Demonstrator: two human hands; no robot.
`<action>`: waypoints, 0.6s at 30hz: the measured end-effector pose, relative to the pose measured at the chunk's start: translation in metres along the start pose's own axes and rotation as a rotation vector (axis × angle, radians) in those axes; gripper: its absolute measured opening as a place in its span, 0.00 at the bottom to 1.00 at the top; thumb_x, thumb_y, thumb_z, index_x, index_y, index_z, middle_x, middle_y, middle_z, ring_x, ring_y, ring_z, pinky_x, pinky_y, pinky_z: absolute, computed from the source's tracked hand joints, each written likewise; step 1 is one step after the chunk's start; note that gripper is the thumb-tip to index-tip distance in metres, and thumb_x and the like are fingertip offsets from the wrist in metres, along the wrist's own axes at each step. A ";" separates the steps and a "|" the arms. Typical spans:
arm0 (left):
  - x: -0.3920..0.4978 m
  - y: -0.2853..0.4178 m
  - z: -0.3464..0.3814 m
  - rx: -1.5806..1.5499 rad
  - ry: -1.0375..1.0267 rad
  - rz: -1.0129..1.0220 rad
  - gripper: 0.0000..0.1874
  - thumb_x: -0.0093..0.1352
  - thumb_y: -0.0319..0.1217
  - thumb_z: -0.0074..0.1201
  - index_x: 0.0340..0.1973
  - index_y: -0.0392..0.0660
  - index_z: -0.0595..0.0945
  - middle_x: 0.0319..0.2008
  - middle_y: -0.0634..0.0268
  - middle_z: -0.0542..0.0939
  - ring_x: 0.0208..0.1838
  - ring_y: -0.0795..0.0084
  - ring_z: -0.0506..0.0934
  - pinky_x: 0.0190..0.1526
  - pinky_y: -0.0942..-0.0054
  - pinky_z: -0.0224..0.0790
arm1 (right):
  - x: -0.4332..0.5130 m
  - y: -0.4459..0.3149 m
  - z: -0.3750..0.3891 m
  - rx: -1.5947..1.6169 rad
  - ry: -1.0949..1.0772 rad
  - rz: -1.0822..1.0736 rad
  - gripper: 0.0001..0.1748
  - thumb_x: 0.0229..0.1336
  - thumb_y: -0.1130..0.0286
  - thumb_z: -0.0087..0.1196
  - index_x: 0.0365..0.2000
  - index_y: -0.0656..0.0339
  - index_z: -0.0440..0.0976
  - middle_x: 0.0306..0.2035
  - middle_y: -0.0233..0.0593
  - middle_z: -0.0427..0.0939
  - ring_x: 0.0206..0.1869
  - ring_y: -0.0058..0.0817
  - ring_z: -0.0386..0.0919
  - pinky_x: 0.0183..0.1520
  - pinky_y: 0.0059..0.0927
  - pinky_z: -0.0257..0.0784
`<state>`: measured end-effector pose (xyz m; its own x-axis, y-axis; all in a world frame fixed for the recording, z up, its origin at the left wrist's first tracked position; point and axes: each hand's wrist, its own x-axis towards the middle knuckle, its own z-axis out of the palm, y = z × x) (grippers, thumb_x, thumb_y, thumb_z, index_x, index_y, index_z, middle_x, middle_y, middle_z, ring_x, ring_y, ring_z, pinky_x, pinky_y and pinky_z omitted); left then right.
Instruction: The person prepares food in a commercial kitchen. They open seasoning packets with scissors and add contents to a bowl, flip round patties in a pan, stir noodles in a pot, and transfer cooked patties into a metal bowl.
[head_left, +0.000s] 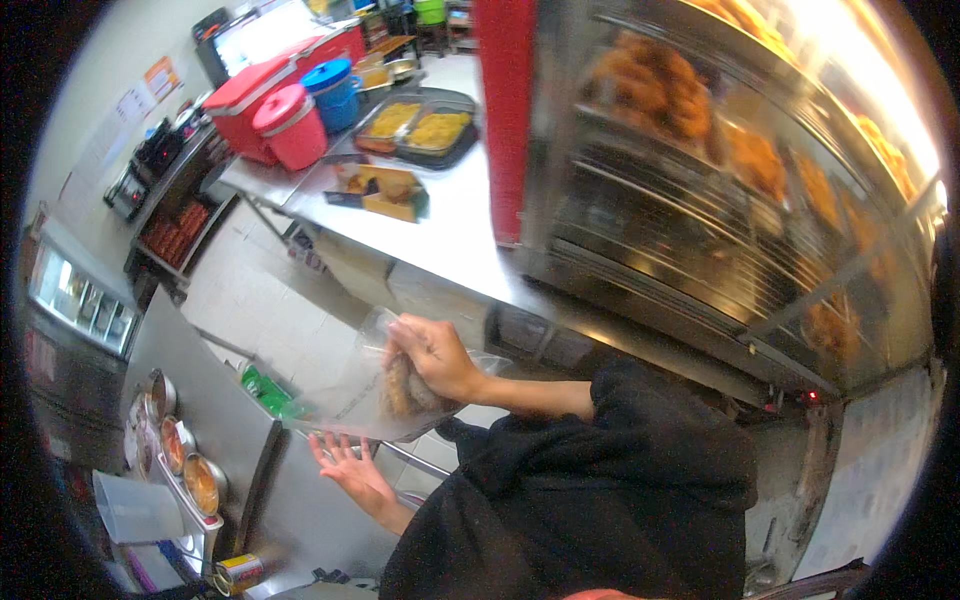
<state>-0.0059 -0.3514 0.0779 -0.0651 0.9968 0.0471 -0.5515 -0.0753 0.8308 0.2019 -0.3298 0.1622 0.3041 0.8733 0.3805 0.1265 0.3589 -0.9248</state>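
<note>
My right hand (431, 358) grips the gathered top of a clear plastic bag (341, 397). Brownish pieces, perhaps food, show through the plastic below its fingers; the bag bears faint writing. Lower down, my left hand (352, 472) is spread with the palm up, near the bag's lower edge, and holds nothing. Whether it touches the bag cannot be told. Both hands are in front of my black top, over a gap between a steel counter (202, 375) and a white-lit table (360, 217).
A heated glass display cabinet (660, 187) with fried food stands at the right. The table bears a red cooler (240, 97), pink (292, 127) and blue (330, 97) containers, food trays (439, 131) and an open box (390, 191). Metal bowls (202, 484) line the counter.
</note>
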 end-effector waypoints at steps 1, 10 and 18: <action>0.006 0.003 -0.018 -0.001 0.037 -0.009 0.38 0.63 0.59 0.36 0.60 0.50 0.52 0.62 0.59 0.49 0.62 0.60 0.50 0.60 0.50 0.37 | 0.008 0.008 0.018 0.029 -0.036 0.018 0.21 0.62 0.63 0.38 0.20 0.65 0.71 0.18 0.35 0.73 0.23 0.17 0.67 0.29 0.21 0.63; 0.150 -0.019 -0.129 -0.078 0.431 -0.300 0.29 0.67 0.48 0.38 0.57 0.45 0.58 0.55 0.61 0.60 0.55 0.64 0.60 0.54 0.59 0.51 | 0.146 0.058 0.179 0.145 -0.346 0.278 0.18 0.63 0.62 0.36 0.25 0.64 0.68 0.22 0.33 0.73 0.27 0.18 0.69 0.34 0.20 0.64; 0.355 -0.028 -0.171 0.039 0.254 -0.216 0.22 0.68 0.42 0.40 0.53 0.45 0.63 0.50 0.63 0.65 0.48 0.66 0.65 0.48 0.65 0.60 | 0.293 0.164 0.281 0.090 -0.275 0.313 0.18 0.62 0.63 0.36 0.23 0.63 0.67 0.22 0.35 0.74 0.26 0.19 0.69 0.33 0.21 0.64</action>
<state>-0.1557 -0.0002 -0.0230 -0.1587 0.9502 -0.2681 -0.5430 0.1427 0.8275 0.0462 0.0773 0.1211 0.0501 0.9957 0.0782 -0.0189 0.0792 -0.9967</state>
